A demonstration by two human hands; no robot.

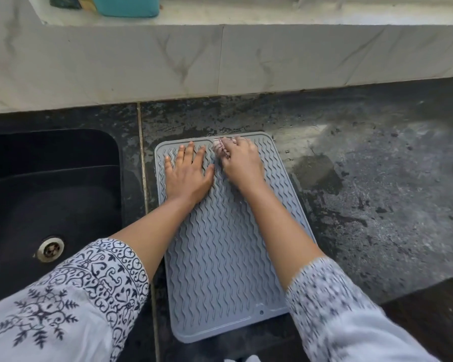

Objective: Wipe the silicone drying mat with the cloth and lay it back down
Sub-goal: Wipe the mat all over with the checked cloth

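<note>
A grey silicone drying mat (pixel 220 252) with wavy ridges lies flat on the dark stone counter, its long side running away from me. My left hand (pixel 187 173) rests palm down on the mat's far left part, fingers spread, holding nothing. My right hand (pixel 242 163) presses on the far middle of the mat, closed over a small bunched pinkish cloth (pixel 220 147) that sticks out at its fingertips. Most of the cloth is hidden under the hand.
A black sink (pixel 50 194) with a metal drain (pixel 49 249) lies left of the mat. The dark counter (pixel 364 192) stretches to the right, wet and streaked. A marble-look backsplash (pixel 220 61) runs behind, with a teal container (pixel 126 6) on the ledge above.
</note>
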